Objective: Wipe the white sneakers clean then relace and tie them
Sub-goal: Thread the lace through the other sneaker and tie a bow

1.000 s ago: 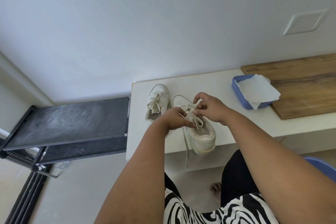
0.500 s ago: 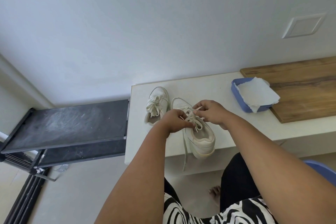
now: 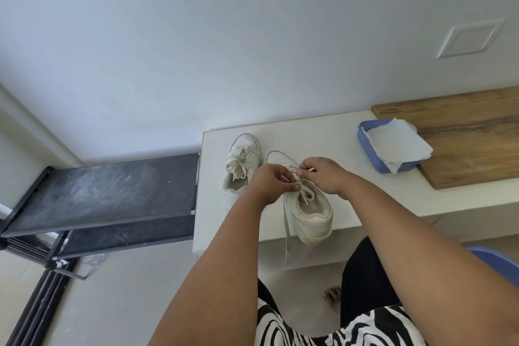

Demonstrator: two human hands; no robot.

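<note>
Two white sneakers stand side by side on the white bench (image 3: 323, 132). The left sneaker (image 3: 241, 164) has its laces tied in a bow. The right sneaker (image 3: 311, 213) sits with its heel at the bench's front edge. My left hand (image 3: 269, 182) pinches its cream lace (image 3: 304, 192) over the tongue. My right hand (image 3: 323, 174) pinches another part of the same lace just above. One loose lace end (image 3: 287, 236) hangs down over the bench front.
A blue tray (image 3: 365, 140) holding a white paper towel (image 3: 396, 146) sits on the bench to the right, against a wooden board (image 3: 471, 137). A black shoe rack (image 3: 104, 194) stands left of the bench. My knees and a blue stool edge (image 3: 497, 261) are below.
Both hands stay on the right sneaker's lace; the fingers have shifted slightly and drawn closer together over the tongue. The sneakers have not moved.
</note>
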